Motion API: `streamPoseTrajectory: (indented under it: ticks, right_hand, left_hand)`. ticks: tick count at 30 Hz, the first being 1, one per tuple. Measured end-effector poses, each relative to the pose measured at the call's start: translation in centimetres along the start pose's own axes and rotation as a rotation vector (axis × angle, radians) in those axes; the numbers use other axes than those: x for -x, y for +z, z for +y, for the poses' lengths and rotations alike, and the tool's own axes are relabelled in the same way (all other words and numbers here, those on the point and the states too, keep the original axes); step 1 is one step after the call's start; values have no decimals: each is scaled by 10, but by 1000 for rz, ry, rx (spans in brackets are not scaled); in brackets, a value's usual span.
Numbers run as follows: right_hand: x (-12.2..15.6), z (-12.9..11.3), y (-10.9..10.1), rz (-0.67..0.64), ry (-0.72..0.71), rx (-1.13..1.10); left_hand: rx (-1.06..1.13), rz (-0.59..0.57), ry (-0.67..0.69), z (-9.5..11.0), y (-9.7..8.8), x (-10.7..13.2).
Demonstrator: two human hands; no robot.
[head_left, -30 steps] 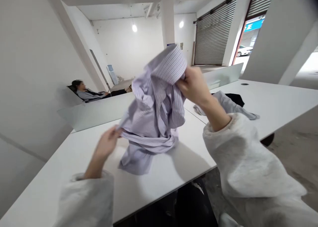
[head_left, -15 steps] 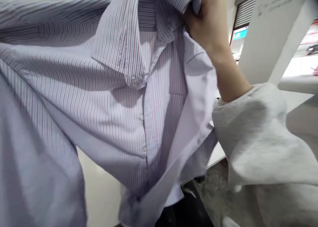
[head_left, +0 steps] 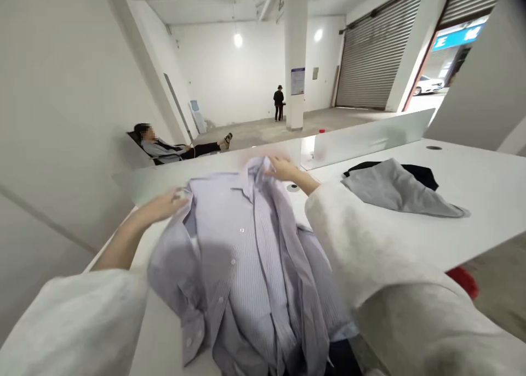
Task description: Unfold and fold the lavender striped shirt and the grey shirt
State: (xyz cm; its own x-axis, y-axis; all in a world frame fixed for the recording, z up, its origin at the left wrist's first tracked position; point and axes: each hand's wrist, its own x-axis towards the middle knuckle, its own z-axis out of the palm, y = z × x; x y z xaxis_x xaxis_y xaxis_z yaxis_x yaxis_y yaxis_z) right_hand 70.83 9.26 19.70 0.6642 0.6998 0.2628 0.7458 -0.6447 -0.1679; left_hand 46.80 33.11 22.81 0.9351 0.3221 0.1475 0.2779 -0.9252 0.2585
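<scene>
A pale lilac striped button-up shirt (head_left: 242, 255) is spread over the white table, its lower part hanging toward me past the near edge. My right hand (head_left: 283, 169) is closed on the shirt at its collar. At the shoulder on the other side, my left hand (head_left: 168, 201) grips the cloth, with its fingertips blurred. Small light buttons run down the front placket. One cuffed sleeve drapes along the left side, and folds of cloth bunch on the right.
A grey and black garment (head_left: 394, 187) lies on the white table (head_left: 485, 200) to the right. Frosted dividers (head_left: 370, 137) cross its far side. One person (head_left: 164, 146) reclines in a chair beyond; another person (head_left: 278, 103) stands near the pillar. Something red (head_left: 463, 282) is below the table edge.
The shirt has gone from held up close before me to lying lower and farther off on the table. My left hand has come into view; the view now takes in the room.
</scene>
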Motion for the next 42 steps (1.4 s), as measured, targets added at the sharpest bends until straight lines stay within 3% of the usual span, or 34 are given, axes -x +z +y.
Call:
streamPoseTrajectory:
  ticks: [3, 5, 7, 9, 11, 13, 16, 19, 22, 26, 29, 31, 34, 38, 42]
  right_hand:
    - [57, 8, 67, -217, -98, 7]
    - [108, 12, 106, -406, -252, -3]
    - [155, 14, 139, -484, -302, -59]
    - [186, 14, 164, -435, -302, -91]
    - [196, 13, 179, -356, -305, -119]
    - [189, 13, 187, -310, -306, -138]
    - [160, 16, 192, -275, -296, -138]
    - [133, 20, 197, -227, -310, -114]
    - [119, 22, 201, -184, -321, -82]
    - [117, 20, 200, -82, -319, -81]
    - [124, 16, 188, -72, -321, -27]
    - [140, 14, 175, -116, -343, 21]
    - [187, 15, 151, -221, -404, -6]
    - [268, 14, 129, -318, -389, -196]
    - [318, 0, 131, -317, -333, -292]
  left_hand:
    - [-89, -344, -32, -33, 55, 41]
    - [-90, -428, 43, -54, 96, 78]
    - [-88, -440, 197, -71, 142, 114]
    - [-149, -377, 293, -82, 187, 140]
    - [-241, -269, 347, -87, 224, 152]
    - [-314, -151, 341, -85, 247, 151]
    - [-357, -111, 285, -73, 256, 131]
    - [-365, -166, 205, -56, 252, 102]
    - [-379, -147, 138, -41, 251, 83]
    - [-359, -64, 96, -31, 253, 77]
    - [-358, -43, 77, -27, 247, 87]
    - [-392, -75, 46, -25, 241, 104]
    - [-463, -104, -6, -16, 238, 143]
    - [-472, -31, 13, 4, 262, 195]
    - [-393, 163, 142, 23, 290, 216]
